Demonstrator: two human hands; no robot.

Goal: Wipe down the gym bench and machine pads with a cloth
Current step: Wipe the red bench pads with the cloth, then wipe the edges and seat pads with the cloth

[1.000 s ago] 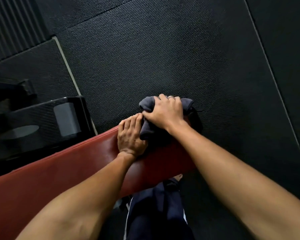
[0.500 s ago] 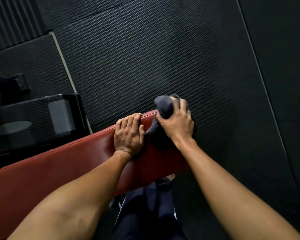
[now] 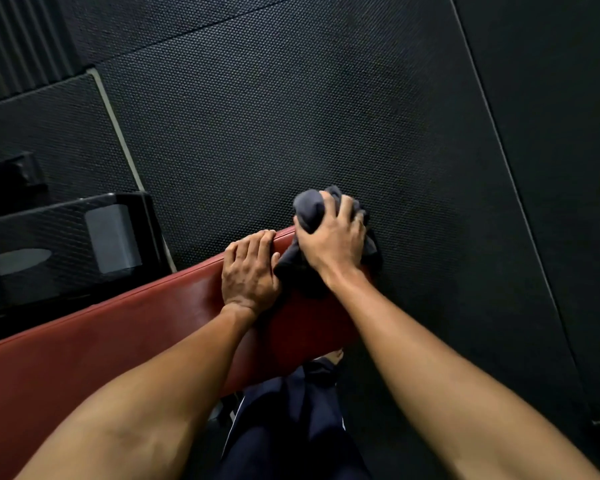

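In the head view, the only view here, the person looks down at a red bench (image 3: 94,344) that runs from the lower left toward the middle of the picture and ends near the two hands. The right hand (image 3: 333,244) is closed around a bunched grey cloth (image 3: 309,207) and presses it on the far end of the bench, at the corner; part of the cloth sticks out above the fingers and part hangs down beside the end, over the black floor mat (image 3: 291,116). The left hand (image 3: 250,271) holds nothing: it lies flat and spread on the bench just beside the cloth, its fingertips curled over the far edge, and its thumb is almost touching the cloth. I judge that it steadies the bench or the body while the other hand wipes. The step in hand seems to be the wiping of the bench end, so the task is at an early or middle part; I cannot tell how much of the long red surface at the left is already clean, because it only shines a little. To the left, near the bench, stands a dark machine (image 3: 66,244) with a grey pad (image 3: 113,239), apart from both hands and not touched. The next move probably calls for a firm grip on the cloth and a stroke back along the bench toward the body, with the left hand lifted out of the way so that the place under it is wiped too. After that the cloth must go to the grey pad. The person's dark trousers (image 3: 291,427) show below the bench.
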